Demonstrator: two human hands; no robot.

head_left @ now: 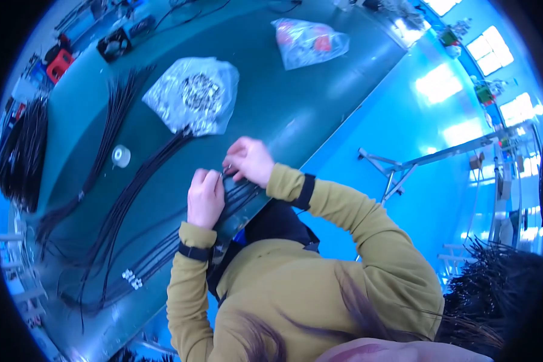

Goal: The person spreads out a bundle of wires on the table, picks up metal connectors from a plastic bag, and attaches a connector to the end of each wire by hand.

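At the frame's centre, your left hand (204,197) and right hand (249,160) both pinch thin black cables (238,192) lying on the green desk (295,102), below a clear plastic bag of small parts (193,93).

Glossy blue floor (404,120) under bright windows (492,47), green workbench (295,102) alongside.

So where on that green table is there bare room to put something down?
Bare table lies between the silver bag and the clear bag, running down to the hands. A smaller patch sits around the tape roll. The near left is crowded with black cables; both hands work on cables there.
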